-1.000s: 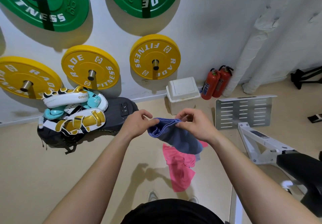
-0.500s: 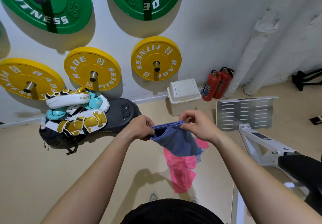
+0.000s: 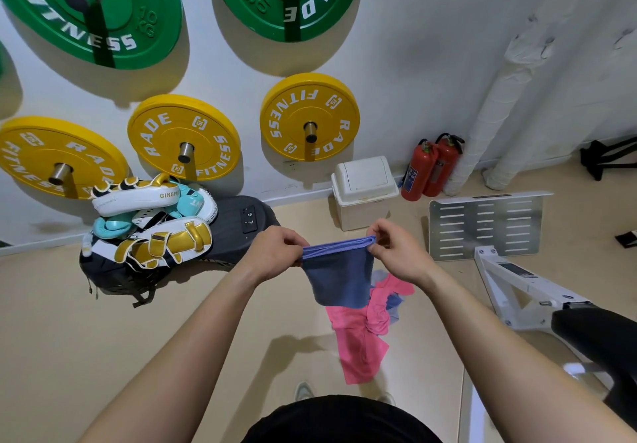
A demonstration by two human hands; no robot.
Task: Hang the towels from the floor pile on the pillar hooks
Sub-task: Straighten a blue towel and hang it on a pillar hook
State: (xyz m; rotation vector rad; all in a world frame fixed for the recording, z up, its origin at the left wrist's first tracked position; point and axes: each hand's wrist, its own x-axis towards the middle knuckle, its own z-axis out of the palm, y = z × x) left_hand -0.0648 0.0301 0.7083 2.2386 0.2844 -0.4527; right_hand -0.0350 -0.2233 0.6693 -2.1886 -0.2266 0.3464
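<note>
I pinch the blue towel (image 3: 339, 275) taut between left hand (image 3: 275, 253) and right hand (image 3: 396, 253), readying a hanging edge (pile (image 3: 365, 332) at five o'clock).

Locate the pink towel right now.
Head view, right of centre: pink towel lies crumpled on the floor, beneath the held blue towel, left of the white metal frame.
</note>
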